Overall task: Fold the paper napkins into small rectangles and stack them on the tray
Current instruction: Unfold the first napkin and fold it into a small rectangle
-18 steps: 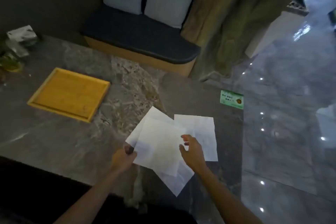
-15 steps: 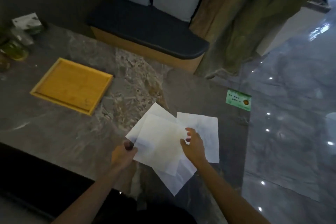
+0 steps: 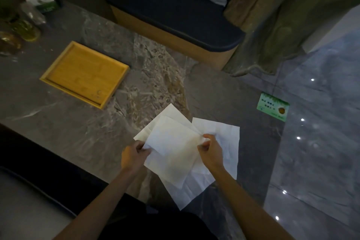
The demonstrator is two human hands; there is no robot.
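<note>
Right hand [image 3: 211,151] has closed in since 0.5 s ago: then its fingers were spread over the sheets, now they're curled and pinching the right corner of the top napkin [image 3: 171,154]. Left hand [image 3: 134,155] was already gripping the opposite edge and hasn't let go. View has drifted a bit too; table contents unchanged.

Nearest me, below both wrists, a bottom napkin [image 3: 187,195] pokes out as a point toward the table's near edge. Between the 2 sets of fingertips the top napkin is stretched fairly flat, my read is that I'm holding it at opposite corners to peel it off the pile and line it up for fold 1. Thin, white, soft paper, square, faint creases, slightly translucent where it overlaps.

Just right of the right fingers lies another napkin [image 3: 224,142], flat on the table, crumpled lines in it. Beyond the fingertips a 4th corner [image 3: 171,112] sticks out from under. So at least 4 sheets, all unfolded, loosely fanned.

Table [image 3: 78,132] is polished grey stone with brown veining, hard and slick, so sheets should slide easily.

Well beyond the left fingers and off to the left: tray [image 3: 58,84], rectangular bamboo with a raised rim, nothing stacked in it yet. Farther right, a green card [image 3: 272,106] at the table edge.
</note>
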